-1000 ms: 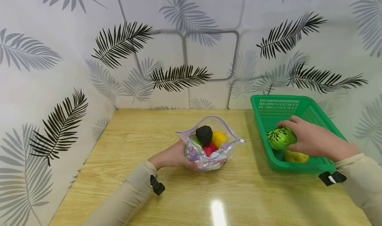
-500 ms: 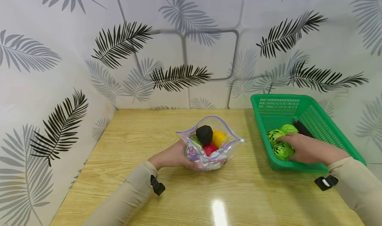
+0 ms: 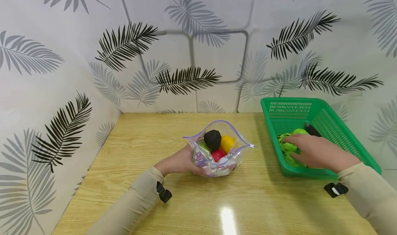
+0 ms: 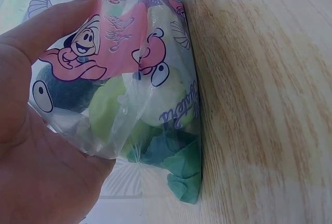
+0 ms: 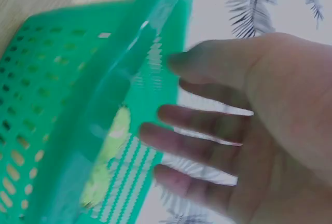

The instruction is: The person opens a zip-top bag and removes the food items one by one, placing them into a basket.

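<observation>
My left hand (image 3: 183, 162) grips the side of a clear zip bag (image 3: 214, 171) with purple edges and cartoon prints, its mouth spread. Inside sit a black lump (image 3: 212, 140), a yellow fruit (image 3: 227, 144) and a red one (image 3: 218, 154); pale green rounds (image 4: 111, 107) show through the plastic in the left wrist view. My right hand (image 3: 322, 152) hovers over the green basket (image 3: 344, 135), fingers apart, and the right wrist view shows nothing in it. Several bright green, dark-marked round things (image 3: 300, 131) lie beneath it, partly covered by the fingers.
A dark, long vegetable (image 3: 312, 129) lies in the basket behind my right hand. Both stand on a wood-grain table (image 3: 149, 131), and leaf-patterned wall covering (image 3: 217, 55) rises behind and at the left. Bare tabletop separates bag and basket.
One second ago my right hand held a green, dark-marked round thing in the basket. It has let go, and the thing now lies with the others. The left hand and bag stay put.
</observation>
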